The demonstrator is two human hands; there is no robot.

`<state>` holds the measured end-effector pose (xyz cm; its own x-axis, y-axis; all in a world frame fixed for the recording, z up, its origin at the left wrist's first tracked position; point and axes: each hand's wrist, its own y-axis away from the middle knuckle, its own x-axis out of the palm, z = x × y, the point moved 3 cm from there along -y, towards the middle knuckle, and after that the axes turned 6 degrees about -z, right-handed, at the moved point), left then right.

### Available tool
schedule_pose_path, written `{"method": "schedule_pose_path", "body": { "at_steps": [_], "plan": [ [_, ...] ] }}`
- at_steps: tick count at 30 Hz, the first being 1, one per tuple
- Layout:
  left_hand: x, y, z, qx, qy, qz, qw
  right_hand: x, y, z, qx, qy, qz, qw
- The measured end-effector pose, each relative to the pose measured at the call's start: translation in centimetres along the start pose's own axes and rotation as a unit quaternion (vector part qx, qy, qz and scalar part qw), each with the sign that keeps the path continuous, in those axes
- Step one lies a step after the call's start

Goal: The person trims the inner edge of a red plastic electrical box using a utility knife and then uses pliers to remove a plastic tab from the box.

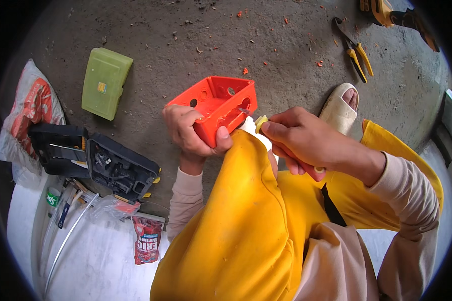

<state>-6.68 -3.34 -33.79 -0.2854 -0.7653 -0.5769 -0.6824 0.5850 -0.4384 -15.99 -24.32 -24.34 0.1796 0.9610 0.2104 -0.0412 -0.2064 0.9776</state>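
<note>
My left hand (193, 129) grips an open orange-red plastic electrical box (210, 93) by its near left side, thumb on the near wall and fingers wrapped round the corner. The box has round knockouts in its walls and is held tilted just above my left knee, in yellow trousers (246, 200). My right hand (306, 138) is closed round a red-handled tool (300, 159) with a yellow collar, close to the box's right wall. A thin shiny piece shows at that wall; whether it is the tool's blade is unclear.
A green plastic case (105, 83) lies on the concrete floor, left of the box. Nearer are an open black tool case (118, 165), a plastic sack (32, 110) and a red packet (147, 240). Yellow-handled cutting pliers (355, 52) and a yellow-black power tool (386, 15) lie far right. Orange scraps dot the floor.
</note>
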Motion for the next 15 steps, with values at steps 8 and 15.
{"method": "schedule_pose_path", "body": {
  "at_steps": [8,15],
  "plan": [
    [-0.1,-0.8,0.4,-0.005,0.025,0.006,1.000,-1.0,0.7,-0.4,-0.080,0.032,-0.023,0.996],
    [-0.8,-1.6,1.2,-0.018,0.046,0.028,0.998,-1.6,0.1,-1.2,-0.348,0.293,-0.170,0.874]
  ]
}}
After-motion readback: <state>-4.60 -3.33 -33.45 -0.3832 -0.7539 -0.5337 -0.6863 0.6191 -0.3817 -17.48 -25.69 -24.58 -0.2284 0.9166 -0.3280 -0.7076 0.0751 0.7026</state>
